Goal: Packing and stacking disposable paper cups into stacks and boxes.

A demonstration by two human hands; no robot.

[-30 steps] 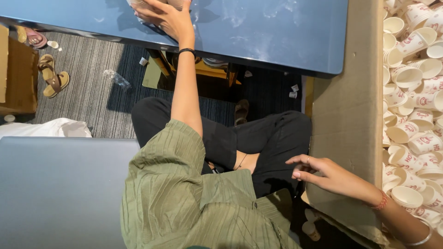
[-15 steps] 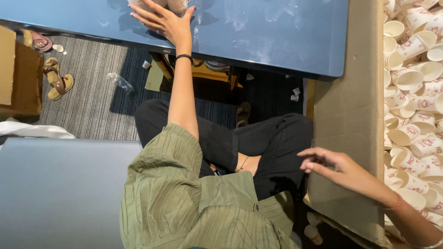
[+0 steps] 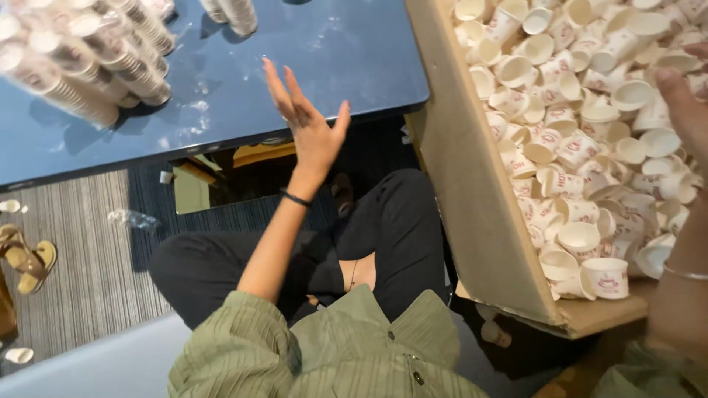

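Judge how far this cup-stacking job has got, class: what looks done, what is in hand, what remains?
Done: tall stacks of white paper cups lie on the blue table. In hand: nothing; the left hand is raised open and empty over the table edge, and the right hand hangs above the loose white paper cups. Left: the brown cardboard box looks mostly full of them.

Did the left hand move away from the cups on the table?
Yes. The left hand was flat on the blue table by the stacked cups; now it is lifted, open, at the table's near edge, away from them.
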